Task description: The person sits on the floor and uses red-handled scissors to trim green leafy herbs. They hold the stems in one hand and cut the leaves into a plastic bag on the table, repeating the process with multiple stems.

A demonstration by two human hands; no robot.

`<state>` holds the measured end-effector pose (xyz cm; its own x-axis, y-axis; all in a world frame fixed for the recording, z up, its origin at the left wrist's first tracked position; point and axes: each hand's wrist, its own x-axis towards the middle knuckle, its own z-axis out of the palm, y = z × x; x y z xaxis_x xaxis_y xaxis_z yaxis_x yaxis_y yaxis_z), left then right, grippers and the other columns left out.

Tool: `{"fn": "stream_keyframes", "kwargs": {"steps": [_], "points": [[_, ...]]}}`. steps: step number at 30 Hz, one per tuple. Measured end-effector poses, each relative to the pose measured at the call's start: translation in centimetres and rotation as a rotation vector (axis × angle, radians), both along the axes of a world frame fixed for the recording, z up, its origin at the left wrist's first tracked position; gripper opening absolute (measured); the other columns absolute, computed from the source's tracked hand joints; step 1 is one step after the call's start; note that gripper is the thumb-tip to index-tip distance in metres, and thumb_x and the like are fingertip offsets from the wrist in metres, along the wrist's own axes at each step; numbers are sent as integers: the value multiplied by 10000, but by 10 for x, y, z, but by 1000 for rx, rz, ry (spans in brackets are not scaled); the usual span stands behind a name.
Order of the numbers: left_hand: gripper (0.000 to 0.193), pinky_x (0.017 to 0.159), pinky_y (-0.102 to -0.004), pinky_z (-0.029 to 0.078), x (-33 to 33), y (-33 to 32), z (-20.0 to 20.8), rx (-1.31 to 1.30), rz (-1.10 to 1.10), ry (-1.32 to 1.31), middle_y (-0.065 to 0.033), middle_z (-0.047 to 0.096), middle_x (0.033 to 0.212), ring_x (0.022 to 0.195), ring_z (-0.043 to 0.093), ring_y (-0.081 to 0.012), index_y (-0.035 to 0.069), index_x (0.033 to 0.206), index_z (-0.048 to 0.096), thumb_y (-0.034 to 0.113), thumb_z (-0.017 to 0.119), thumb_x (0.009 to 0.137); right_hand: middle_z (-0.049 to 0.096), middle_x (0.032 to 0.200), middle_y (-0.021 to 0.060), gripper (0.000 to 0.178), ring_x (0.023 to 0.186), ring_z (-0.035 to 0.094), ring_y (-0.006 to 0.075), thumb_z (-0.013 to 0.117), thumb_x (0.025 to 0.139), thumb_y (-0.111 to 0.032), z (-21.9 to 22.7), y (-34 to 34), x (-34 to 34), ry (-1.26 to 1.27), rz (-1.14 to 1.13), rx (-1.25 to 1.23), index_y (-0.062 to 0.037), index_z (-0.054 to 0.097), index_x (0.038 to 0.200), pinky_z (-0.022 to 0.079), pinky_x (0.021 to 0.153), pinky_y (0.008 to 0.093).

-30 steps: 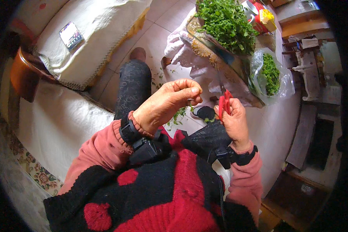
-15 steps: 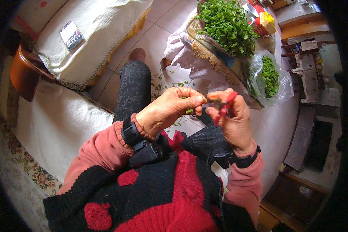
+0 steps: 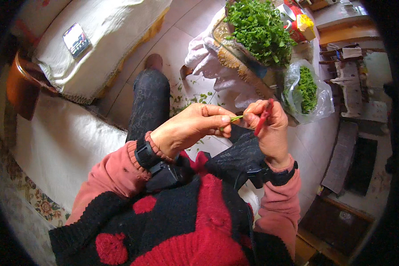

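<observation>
Blades hard to make out here: right fingers (image 3: 254, 108) grip red scissors (image 3: 263, 122), left fingers (image 3: 216, 120) pinch a green stem (image 3: 238, 118), partly hidden, poking right toward the right fingers.

A head-worn fisheye camera is looking steeply down from above the person's knitted top (image 3: 213, 208), which is filling six o'clock at close range. It is facing outward toward twelve, framing the left hand (image 3: 188, 127) and right hand (image 3: 274, 138) near centre. The table (image 3: 232, 57) is lying farther off, at one o'clock; straight edges are bending rimward.
</observation>
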<state>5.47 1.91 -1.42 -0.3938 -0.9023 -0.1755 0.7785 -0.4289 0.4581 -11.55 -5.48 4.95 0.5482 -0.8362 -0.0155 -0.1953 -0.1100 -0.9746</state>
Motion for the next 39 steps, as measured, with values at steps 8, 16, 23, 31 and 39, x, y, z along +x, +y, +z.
{"fn": "stream_keyframes", "kwargs": {"steps": [8,16,23,31,39], "points": [[279,773,-235,469,16,-6,-30,108,43,-44,-30,604,817,785,582,-116,-35,1064,568,170,573,875,553,701,27,129,592,505,106,647,815,-80,20,-39,-6,-78,-169,43,-37,529,783,418,546,229],[206,762,-246,476,19,-11,-76,227,70,-48,-32,604,811,756,579,-121,-8,1023,589,139,563,881,539,704,19,116,582,503,117,637,822,-69,17,-76,-2,-219,-283,26,-38,530,789,413,521,246],[184,751,-252,483,25,-15,-120,375,72,-72,-28,604,793,740,583,-121,19,999,599,148,582,869,553,725,16,116,586,501,104,637,789,-32,44,-137,7,-253,-380,-160,-77,531,802,390,502,221],[105,671,-226,480,21,-23,-136,367,118,-164,-21,597,781,693,570,-100,25,935,589,105,581,868,617,876,14,200,744,569,91,594,807,22,39,-254,37,-86,-363,-446,-33,575,999,486,692,245],[105,657,-225,469,22,-26,-140,343,119,-206,-20,596,784,701,569,-101,26,938,586,110,566,877,619,888,-11,213,782,548,76,644,769,-5,3,-273,12,183,-407,-260,-51,603,972,428,733,225]]}}
